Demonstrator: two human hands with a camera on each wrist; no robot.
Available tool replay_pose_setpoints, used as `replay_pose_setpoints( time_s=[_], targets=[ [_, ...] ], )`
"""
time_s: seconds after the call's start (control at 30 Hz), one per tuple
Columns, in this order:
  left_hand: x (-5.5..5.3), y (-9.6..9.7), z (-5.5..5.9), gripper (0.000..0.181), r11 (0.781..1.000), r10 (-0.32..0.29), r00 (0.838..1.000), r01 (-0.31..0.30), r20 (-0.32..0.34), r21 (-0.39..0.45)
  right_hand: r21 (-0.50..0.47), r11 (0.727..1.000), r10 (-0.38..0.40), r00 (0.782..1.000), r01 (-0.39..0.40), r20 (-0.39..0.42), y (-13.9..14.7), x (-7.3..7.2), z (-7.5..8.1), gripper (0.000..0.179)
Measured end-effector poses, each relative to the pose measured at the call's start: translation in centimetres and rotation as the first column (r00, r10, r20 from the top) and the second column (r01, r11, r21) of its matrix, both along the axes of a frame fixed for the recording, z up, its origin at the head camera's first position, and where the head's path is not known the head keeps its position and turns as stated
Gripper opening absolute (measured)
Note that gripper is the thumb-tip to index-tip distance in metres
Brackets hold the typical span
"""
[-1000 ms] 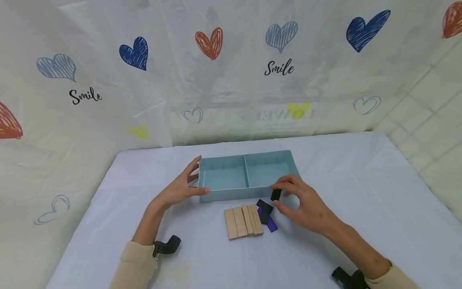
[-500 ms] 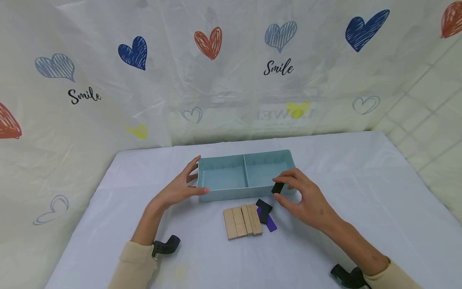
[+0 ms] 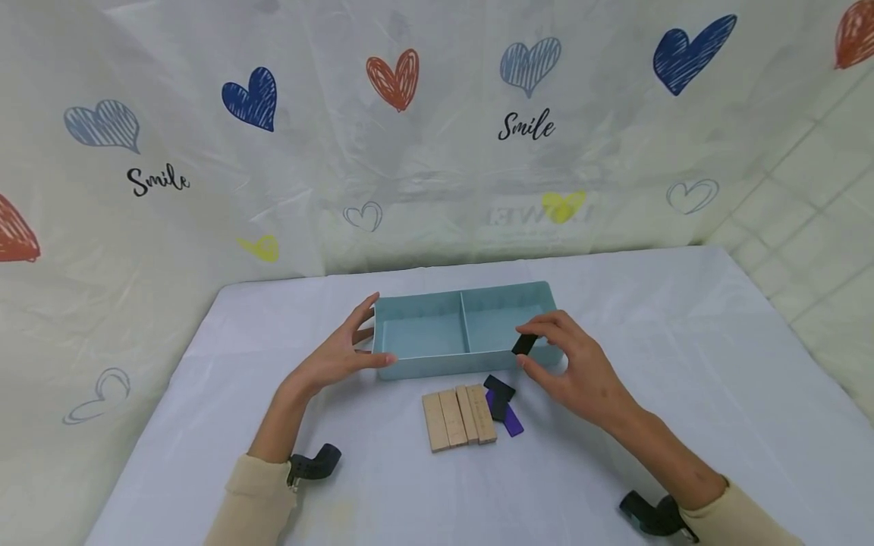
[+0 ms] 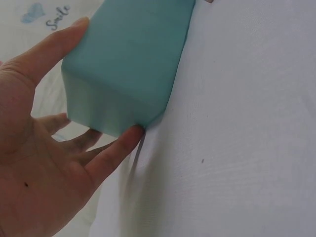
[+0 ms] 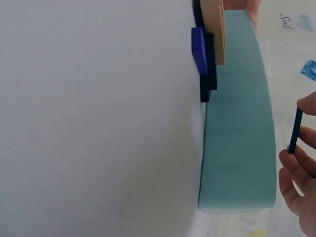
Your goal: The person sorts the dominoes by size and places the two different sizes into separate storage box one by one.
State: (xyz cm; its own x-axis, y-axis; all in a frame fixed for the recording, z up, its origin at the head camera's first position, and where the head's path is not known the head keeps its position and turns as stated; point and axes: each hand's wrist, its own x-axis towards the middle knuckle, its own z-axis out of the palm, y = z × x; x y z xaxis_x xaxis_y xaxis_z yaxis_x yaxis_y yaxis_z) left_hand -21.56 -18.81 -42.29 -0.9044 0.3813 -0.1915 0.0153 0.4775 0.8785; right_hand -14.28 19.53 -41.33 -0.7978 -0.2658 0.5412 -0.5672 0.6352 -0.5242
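Observation:
The light blue two-compartment tray lies across the table. My left hand holds its left end, the thumb over the front edge and the other fingers against the end wall. Between right thumb and fingers, my right hand pinches a thin flat black block, tilted, over the tray's front rim by the right compartment. Seen from the right wrist, that black block shows edge-on above the tray. In front of the tray, two more black blocks overlap a purple block.
Several wooden blocks stand side by side left of the black and purple ones. A white cloth covers the table. Behind it hangs a pale sheet printed with hearts. Black wrist cameras are strapped on both arms.
My right hand has lifted the black block from just in front of the tray up to its front rim, tilting it. The left hand has stayed on the tray's left end.

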Motion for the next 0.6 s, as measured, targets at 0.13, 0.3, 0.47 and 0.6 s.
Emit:
replay_pose_setpoints(
  time_s=[0.13, 0.3, 0.47, 0.6],
  targets=[
    [0.0, 0.0, 0.0, 0.110, 1.000, 0.004, 1.000, -0.004, 0.000, 0.000, -0.009, 1.000, -0.018, 1.000, 0.018, 0.005, -0.1, -0.3, 0.0, 0.041],
    [-0.1, 0.1, 0.0, 0.110, 1.000, -0.001, 1.000, 0.001, -0.006, 0.000, -0.013, 0.998, -0.068, 0.997, 0.069, 0.035, -0.2, -0.6, -0.1, 0.050],
    [-0.1, 0.0, 0.0, 0.110, 1.000, 0.000, 1.000, 0.000, 0.001, 0.008, -0.029, 0.996, -0.086, 0.993, 0.088, 0.078, -0.3, -1.0, -0.2, 0.052],
    [0.0, 0.0, 0.0, 0.111, 1.000, 0.002, 1.000, -0.002, 0.006, 0.012, -0.031, 0.995, -0.095, 0.991, 0.098, 0.097, -0.3, -1.3, -0.2, 0.052]
  ],
)
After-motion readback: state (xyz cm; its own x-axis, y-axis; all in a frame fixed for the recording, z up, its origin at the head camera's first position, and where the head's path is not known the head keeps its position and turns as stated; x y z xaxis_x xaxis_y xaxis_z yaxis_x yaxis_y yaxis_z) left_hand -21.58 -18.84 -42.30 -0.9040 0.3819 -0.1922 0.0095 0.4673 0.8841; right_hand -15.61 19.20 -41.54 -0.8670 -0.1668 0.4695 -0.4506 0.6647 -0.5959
